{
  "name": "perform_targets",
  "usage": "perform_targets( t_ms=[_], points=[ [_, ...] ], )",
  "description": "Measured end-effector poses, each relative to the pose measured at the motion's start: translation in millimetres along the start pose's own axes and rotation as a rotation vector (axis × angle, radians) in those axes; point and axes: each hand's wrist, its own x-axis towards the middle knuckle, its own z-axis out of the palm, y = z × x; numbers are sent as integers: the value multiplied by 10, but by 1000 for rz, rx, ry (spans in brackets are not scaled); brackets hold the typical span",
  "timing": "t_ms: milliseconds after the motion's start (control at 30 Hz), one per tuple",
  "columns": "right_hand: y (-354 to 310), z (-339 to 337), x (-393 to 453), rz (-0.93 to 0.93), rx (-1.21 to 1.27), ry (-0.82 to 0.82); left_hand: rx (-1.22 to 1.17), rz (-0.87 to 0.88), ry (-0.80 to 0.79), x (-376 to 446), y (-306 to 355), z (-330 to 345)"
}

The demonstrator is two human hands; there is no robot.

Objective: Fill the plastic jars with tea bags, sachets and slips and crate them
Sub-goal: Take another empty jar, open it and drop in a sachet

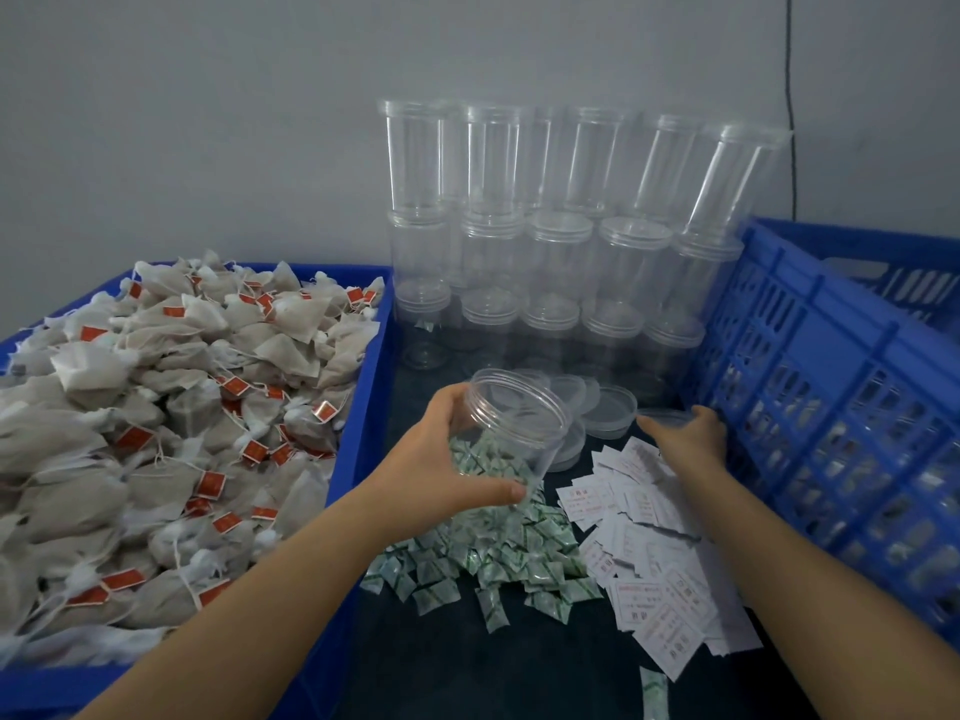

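Observation:
My left hand [441, 459] grips an empty clear plastic jar [511, 423], tilted with its open mouth toward the back, above a heap of green-and-white sachets [498, 558]. My right hand [685, 439] reaches over a pile of white paper slips [654, 563] and holds a clear lid [662, 417] at its fingertips. Tea bags with red tags [156, 439] fill a blue crate [358, 449] on the left.
Stacked empty clear jars [561, 241] stand in rows against the grey wall. Loose clear lids [605, 407] lie in front of them. A tall blue slatted crate [831, 407] stands on the right. The table surface [519, 678] is dark.

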Motion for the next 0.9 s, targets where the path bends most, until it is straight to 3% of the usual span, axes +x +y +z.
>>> perform_targets(
  t_ms=[267, 500, 733, 900],
  points=[
    [-20, -85, 45, -4, -371, -203, 14, 11, -14, 11, 1, 14],
    [-98, -179, 1, 2, -427, -271, 24, 13, -24, 11, -13, 11],
    [-406, -356, -425, -212, -324, -349, 12, 2, -4, 29, -27, 12],
    [-574, -335, -1194, -381, 65, -631, -5, -44, 2, 34, -7, -7]
  ],
)
